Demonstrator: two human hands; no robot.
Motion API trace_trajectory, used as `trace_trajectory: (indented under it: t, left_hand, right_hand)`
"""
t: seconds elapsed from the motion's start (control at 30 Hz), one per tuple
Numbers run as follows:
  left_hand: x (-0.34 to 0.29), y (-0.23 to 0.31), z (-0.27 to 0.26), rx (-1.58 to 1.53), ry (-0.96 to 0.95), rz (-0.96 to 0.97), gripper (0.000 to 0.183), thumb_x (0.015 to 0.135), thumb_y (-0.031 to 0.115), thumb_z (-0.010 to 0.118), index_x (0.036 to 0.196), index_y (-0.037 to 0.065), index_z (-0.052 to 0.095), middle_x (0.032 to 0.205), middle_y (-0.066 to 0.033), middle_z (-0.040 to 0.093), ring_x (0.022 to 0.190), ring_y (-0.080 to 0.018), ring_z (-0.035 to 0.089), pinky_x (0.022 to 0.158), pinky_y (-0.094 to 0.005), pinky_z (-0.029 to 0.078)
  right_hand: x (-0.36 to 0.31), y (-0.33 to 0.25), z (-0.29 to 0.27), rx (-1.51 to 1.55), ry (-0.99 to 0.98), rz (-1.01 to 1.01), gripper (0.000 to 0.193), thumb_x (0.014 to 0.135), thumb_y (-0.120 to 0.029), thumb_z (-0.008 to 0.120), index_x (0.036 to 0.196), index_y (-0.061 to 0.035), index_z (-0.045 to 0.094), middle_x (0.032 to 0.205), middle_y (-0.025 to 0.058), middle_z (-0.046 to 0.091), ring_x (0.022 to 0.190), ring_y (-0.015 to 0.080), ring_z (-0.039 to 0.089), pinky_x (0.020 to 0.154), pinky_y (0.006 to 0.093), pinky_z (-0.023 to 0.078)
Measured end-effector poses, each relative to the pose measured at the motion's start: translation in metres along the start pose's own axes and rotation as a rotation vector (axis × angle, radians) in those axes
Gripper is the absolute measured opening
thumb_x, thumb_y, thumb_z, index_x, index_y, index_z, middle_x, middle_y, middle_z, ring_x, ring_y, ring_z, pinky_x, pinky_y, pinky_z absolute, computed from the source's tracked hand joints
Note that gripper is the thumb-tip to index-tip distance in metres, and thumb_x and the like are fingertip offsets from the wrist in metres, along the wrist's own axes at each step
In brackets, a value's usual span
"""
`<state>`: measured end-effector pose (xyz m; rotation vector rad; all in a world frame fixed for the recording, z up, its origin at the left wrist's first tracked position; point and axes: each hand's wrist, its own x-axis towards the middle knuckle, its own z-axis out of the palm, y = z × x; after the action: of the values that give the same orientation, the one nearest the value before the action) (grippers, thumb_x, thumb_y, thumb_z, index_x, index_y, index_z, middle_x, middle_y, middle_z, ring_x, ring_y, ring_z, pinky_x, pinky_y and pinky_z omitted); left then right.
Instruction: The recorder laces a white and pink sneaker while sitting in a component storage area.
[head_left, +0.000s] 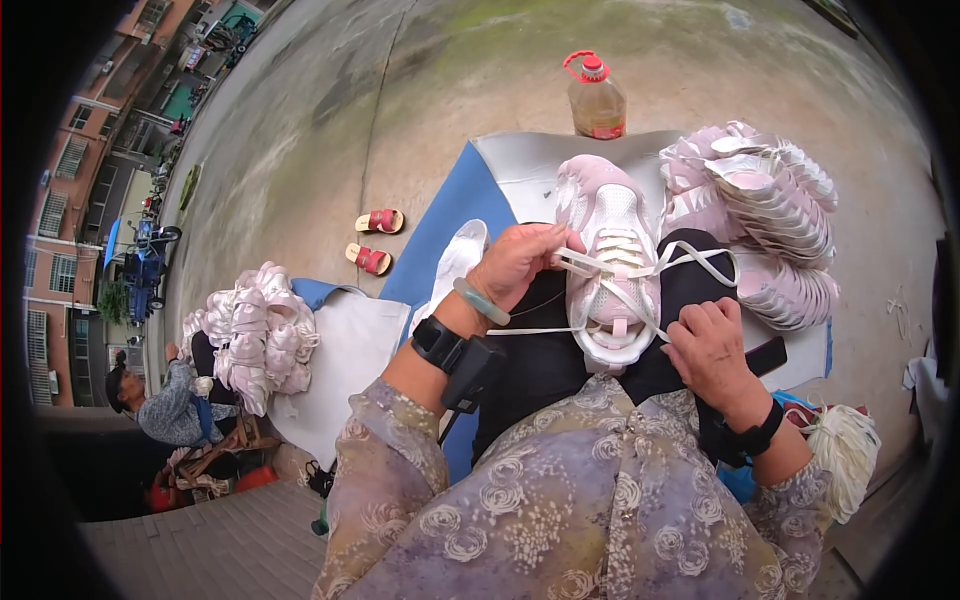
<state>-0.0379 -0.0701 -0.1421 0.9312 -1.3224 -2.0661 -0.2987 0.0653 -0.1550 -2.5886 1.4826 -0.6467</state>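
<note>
A pink and white sneaker (606, 190) rests on my lap, its toe pointing away from me. White laces cross its upper part, and a long loose lace (700, 256) loops out to the right over my dark trouser leg. At the shoe's left side my left hand (520, 262) pinches a doubled stretch of lace between thumb and fingers. My right hand (705, 350), low on the right side, has its fingers closed on another lace strand that runs across the tongue. One more strand stretches left from the shoe's collar, beneath my left wrist.
Stacked pink shoe uppers (775, 200) lie at the right; a bundle of white laces (842, 455) hangs below. A red-capped bottle (597, 100) stands ahead. Red slippers (370, 260) are on the ground. Far left, another person (180, 405) sits by a shoe pile (262, 335).
</note>
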Motion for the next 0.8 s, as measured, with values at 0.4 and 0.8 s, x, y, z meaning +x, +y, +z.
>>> trace_trajectory:
  t: [0.4,0.8]
  left_hand:
    - [0.006,-0.023,0.019,0.432,0.007,0.022,0.017,0.064,0.002,0.068,0.067,0.006,0.052,0.100,-0.0022,0.047,0.080,-0.0083,0.047,0.073,-0.0207,0.040]
    - [0.001,-0.015,0.070,1.266,0.283,0.768,0.014,0.067,0.009,0.066,0.080,0.007,0.062,0.096,-0.0092,0.060,0.091,-0.0271,0.055,0.079,-0.0371,0.040]
  right_hand:
    - [-0.086,0.027,-0.041,-0.066,-0.025,0.118,0.008,0.067,-0.008,0.062,0.069,-0.0075,0.054,0.070,0.0055,0.048,0.066,0.0240,0.049,0.070,0.0388,0.034]
    - [0.029,0.003,0.007,0.229,0.268,0.144,0.024,0.071,-0.009,0.065,0.093,-0.0041,0.057,0.075,0.0100,0.053,0.068,0.0270,0.055,0.059,0.0365,0.040]
